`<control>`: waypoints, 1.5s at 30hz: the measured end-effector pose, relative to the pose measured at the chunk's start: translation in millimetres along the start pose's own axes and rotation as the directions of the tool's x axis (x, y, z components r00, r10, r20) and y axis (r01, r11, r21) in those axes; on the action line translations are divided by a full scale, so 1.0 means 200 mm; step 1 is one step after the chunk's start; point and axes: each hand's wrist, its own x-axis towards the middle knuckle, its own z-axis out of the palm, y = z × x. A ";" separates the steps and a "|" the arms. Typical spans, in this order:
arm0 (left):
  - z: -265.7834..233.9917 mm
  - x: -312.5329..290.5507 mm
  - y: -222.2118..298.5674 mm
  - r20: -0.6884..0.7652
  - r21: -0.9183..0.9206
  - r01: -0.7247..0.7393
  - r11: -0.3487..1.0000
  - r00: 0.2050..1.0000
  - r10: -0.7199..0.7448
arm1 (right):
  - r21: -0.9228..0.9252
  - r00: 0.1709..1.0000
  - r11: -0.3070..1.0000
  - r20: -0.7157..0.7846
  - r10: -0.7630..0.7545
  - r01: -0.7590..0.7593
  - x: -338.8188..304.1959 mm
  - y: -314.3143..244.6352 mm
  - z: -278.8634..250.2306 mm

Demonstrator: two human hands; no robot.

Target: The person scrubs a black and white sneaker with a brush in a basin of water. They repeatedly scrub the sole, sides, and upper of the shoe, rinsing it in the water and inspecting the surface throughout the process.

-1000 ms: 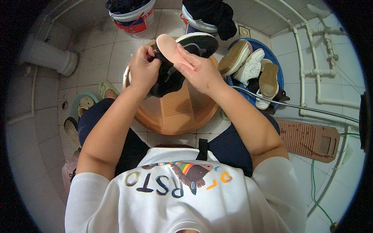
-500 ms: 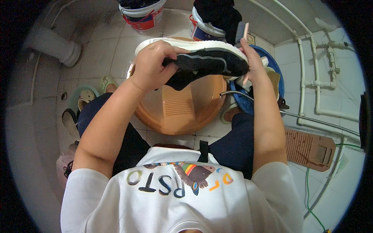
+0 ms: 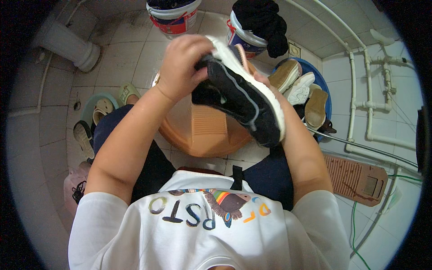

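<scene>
A black sneaker (image 3: 240, 96) with a white sole and a grey stripe is held up over an orange-brown basin (image 3: 177, 137). My left hand (image 3: 183, 67) is closed round its upper left end, thumb against the black upper. The shoe slants down to the right, its sole turned away to the upper right. Against the sole side, my right hand (image 3: 262, 80) holds a brush (image 3: 241, 56) with a pinkish back. Most of the right hand's fingers and part of the brush are hidden behind the shoe. A ribbed washboard slope (image 3: 209, 120) shows inside the basin.
Several shoes (image 3: 299, 90) fill a blue tub (image 3: 326, 74) at the right. Two buckets (image 3: 174, 19) (image 3: 247, 36) stand at the back, dark cloth over the right one. A brown washboard (image 3: 355, 177) lies by white pipes (image 3: 353, 105). Footwear (image 3: 103, 108) sits at the left.
The sneaker has swung from nearly level to slanting, its right end now lower and nearer me. My right hand and the brush have moved left behind the sole. The view has shifted slightly.
</scene>
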 end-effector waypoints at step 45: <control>0.25 -0.17 0.07 0.768 -0.636 0.222 -0.739 0.092 -0.633 | -0.999 0.703 -0.037 0.036 -0.711 0.014 0.04 0.03 0.35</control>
